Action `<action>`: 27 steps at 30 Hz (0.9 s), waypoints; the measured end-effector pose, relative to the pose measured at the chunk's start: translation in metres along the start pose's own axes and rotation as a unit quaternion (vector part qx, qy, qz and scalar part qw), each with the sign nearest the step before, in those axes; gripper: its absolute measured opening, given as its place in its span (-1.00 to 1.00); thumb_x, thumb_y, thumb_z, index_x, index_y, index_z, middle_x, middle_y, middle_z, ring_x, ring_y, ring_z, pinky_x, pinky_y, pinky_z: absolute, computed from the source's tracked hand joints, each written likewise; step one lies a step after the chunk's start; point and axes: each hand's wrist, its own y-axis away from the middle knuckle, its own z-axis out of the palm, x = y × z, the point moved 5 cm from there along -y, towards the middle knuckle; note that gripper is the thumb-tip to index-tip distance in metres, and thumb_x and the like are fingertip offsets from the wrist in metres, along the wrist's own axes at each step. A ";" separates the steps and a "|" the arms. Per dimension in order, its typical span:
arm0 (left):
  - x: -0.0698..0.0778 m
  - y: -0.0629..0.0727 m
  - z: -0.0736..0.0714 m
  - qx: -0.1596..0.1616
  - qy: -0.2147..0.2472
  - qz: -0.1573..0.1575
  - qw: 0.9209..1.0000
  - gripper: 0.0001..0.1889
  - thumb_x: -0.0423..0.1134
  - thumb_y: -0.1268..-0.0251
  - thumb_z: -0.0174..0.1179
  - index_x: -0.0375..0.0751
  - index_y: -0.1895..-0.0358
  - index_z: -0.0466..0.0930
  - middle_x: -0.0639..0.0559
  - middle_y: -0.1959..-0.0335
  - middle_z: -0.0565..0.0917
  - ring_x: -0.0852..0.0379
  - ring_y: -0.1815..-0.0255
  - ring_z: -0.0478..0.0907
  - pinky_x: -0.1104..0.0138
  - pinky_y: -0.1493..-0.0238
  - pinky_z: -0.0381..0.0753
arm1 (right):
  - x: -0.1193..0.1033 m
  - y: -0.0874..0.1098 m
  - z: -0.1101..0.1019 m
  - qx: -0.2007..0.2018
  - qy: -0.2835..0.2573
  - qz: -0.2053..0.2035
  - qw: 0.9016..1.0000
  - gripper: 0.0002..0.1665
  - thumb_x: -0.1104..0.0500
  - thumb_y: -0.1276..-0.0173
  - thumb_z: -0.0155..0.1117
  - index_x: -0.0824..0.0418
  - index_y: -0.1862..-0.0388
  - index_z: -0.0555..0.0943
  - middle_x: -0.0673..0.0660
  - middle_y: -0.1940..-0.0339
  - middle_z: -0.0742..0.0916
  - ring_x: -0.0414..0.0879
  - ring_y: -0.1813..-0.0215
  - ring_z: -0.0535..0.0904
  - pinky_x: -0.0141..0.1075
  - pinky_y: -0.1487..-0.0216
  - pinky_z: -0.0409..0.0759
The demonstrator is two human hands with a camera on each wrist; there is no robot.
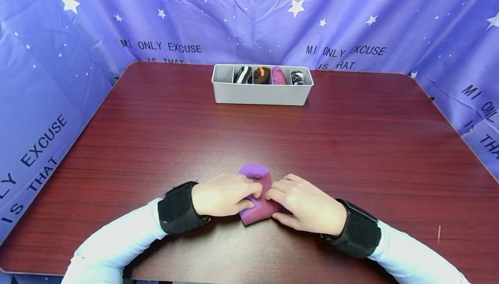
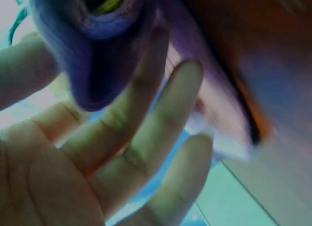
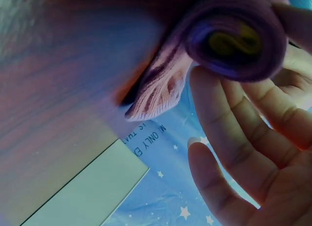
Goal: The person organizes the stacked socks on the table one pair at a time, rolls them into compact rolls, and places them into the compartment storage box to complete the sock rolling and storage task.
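Note:
A purple and pink sock point(image 1: 255, 218), partly rolled up, is at the near middle of the table between the two hands. My left hand point(image 1: 224, 195) pinches the roll from the left, its thumb and index finger on the fabric. From the right, my right hand point(image 1: 309, 204) grips the same sock with bent fingers. In the right wrist view the rolled part point(image 3: 268, 41) shows a spiral with yellow-green inside, and a flat tail of fabric stretches away from it. The left wrist view shows the other end of the roll point(image 2: 92, 55), blurred.
A light grey divided box point(image 1: 259, 94) stands near the table's far edge. Several rolled socks point(image 1: 278, 76) sit in its compartments: striped, brown, pink and black-and-white. Behind the dark red wooden table point(image 1: 156, 137) hangs a blue star-print curtain point(image 1: 241, 11).

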 end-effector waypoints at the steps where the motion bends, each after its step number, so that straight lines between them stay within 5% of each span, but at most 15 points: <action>1: 0.000 0.000 0.000 0.013 -0.008 -0.001 1.000 -0.89 -0.13 -0.03 0.12 -0.01 0.43 0.40 0.21 0.48 0.49 0.31 0.46 0.42 0.46 0.45 0.39 | 0.000 0.000 0.000 0.001 0.002 -0.002 1.000 -0.69 0.08 0.12 0.29 0.14 0.37 0.48 -0.12 0.50 0.53 -0.24 0.38 0.41 -0.34 0.17 0.32; 7: 0.001 -0.001 -0.008 0.124 -0.042 0.001 0.991 -0.85 -0.27 0.08 0.18 -0.04 0.46 0.37 0.20 0.50 0.43 0.31 0.49 0.38 0.46 0.50 0.37 | 0.002 0.000 0.002 -0.001 0.015 -0.002 1.000 -0.84 0.18 0.03 0.19 0.17 0.42 0.48 -0.11 0.55 0.52 -0.20 0.43 0.38 -0.33 0.20 0.31; 11: 0.006 -0.001 -0.011 0.160 -0.069 0.017 0.985 -0.89 -0.15 0.02 0.16 -0.03 0.50 0.41 0.21 0.55 0.44 0.29 0.52 0.35 0.43 0.50 0.34 | 0.005 0.000 0.005 -0.011 0.008 0.016 1.000 -0.87 0.23 0.00 0.17 0.17 0.41 0.47 -0.12 0.59 0.50 -0.23 0.46 0.40 -0.34 0.22 0.33; 16: 0.009 0.000 -0.010 0.138 -0.089 0.004 0.986 -0.71 0.08 0.13 0.19 -0.02 0.42 0.44 0.23 0.51 0.52 0.26 0.50 0.35 0.40 0.50 0.29 | 0.010 0.000 0.007 -0.027 -0.021 0.055 0.998 -0.75 0.31 -0.01 0.14 0.16 0.26 0.46 -0.15 0.48 0.56 -0.31 0.43 0.45 -0.36 0.24 0.36; 23: 0.008 0.000 -0.007 0.116 -0.070 0.007 0.991 -0.77 -0.14 0.12 0.22 -0.05 0.41 0.37 0.22 0.61 0.48 0.25 0.54 0.40 0.35 0.48 0.36 | 0.012 0.000 0.004 0.004 -0.019 0.052 0.998 -0.81 0.24 -0.05 0.15 0.09 0.31 0.44 -0.17 0.50 0.52 -0.35 0.42 0.40 -0.38 0.28 0.35; 27: 0.003 -0.002 -0.005 0.076 -0.029 -0.014 0.997 -0.78 -0.17 0.06 0.19 -0.07 0.38 0.35 0.22 0.67 0.42 0.27 0.62 0.38 0.39 0.54 0.36 | 0.010 -0.001 -0.001 0.041 -0.013 0.035 0.998 -0.88 0.21 -0.06 0.15 0.08 0.38 0.45 -0.12 0.48 0.45 -0.29 0.43 0.32 -0.40 0.33 0.31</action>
